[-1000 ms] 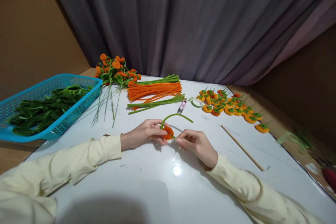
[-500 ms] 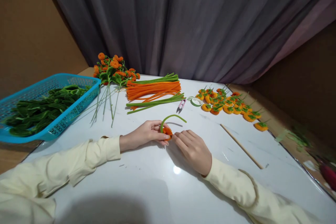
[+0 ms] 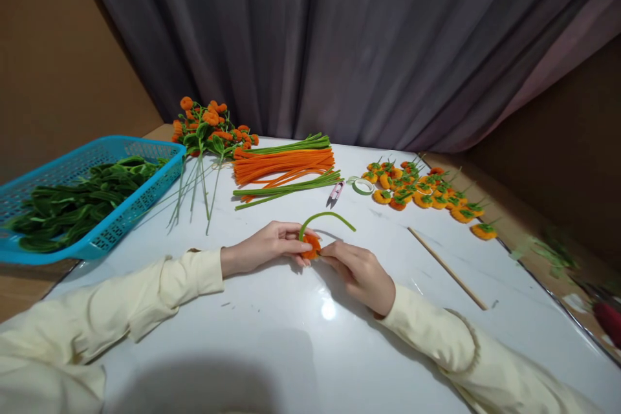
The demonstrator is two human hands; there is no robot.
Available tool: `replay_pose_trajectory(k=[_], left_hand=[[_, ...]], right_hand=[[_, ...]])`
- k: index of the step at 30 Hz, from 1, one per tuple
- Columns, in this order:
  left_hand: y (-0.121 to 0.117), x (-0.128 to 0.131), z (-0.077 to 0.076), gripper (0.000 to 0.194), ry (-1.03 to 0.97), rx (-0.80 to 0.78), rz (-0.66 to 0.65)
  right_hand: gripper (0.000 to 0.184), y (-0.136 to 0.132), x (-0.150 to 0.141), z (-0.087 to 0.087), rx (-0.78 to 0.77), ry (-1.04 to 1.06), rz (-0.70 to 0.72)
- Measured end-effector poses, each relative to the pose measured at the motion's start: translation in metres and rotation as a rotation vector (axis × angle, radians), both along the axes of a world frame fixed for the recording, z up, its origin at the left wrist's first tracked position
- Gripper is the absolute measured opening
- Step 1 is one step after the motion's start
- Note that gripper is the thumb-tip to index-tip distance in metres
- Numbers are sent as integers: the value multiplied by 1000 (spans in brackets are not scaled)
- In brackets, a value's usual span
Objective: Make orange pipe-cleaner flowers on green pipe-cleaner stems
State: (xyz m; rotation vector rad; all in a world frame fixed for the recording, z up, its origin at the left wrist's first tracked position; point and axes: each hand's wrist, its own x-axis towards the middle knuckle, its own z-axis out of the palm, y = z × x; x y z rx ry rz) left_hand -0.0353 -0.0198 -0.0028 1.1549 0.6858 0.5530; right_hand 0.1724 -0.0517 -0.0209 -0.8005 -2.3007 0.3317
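Between the thumb and fingers of my left hand (image 3: 272,247) is an orange pipe-cleaner flower (image 3: 312,247). A green pipe cleaner (image 3: 326,214) arches up from it and curves over to the right. My right hand (image 3: 361,272) pinches at the flower's right side, thumb and forefinger together on its short stem end, which the fingers mostly hide. Just beyond the hands lie pink-handled thread snips (image 3: 335,195). A roll of green tape (image 3: 363,187) rests to the right of the snips.
A blue basket (image 3: 97,249) of green leaves stands left. Behind are a bunch of orange flowers (image 3: 211,118), orange pipe cleaners (image 3: 284,167) and green pipe cleaners (image 3: 288,188). Several finished flower heads (image 3: 422,197) lie at the right, near a wooden stick (image 3: 447,268).
My right hand turned knuckles-up over the stem end, then rolled back to a pinch with the fingers showing. The green pipe cleaner's free end swung left and back right. My left hand kept its hold.
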Motion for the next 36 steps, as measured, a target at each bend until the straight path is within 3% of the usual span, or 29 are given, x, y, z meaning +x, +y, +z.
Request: replay_pose_trajectory(k=[6,13,18,22,28,33,36], left_hand=[[-4,5,-2,24,1,-30,121],[-9,10,-3,19,93,83,166],[-10,10,-4,19,217,262,123],[-13,9,-3,19,309,478,54],[-15,9,-7,22,363,488,160],[-12,7,-6,13,418,601,217],[-12,7,-6,17,332,550,187]], right_hand=[[19,0,0,-4,41,-20,-28],[19,-4,-8,-5,96,-39,-86],[10,-7,-8,12,199,37,-93],[17,-5,-6,18,331,22,-163],[19,-3,-8,3,12,71,-63],[15,-4,-7,6,-64,141,-125],[13,-5,-7,8,-97,148,-168]])
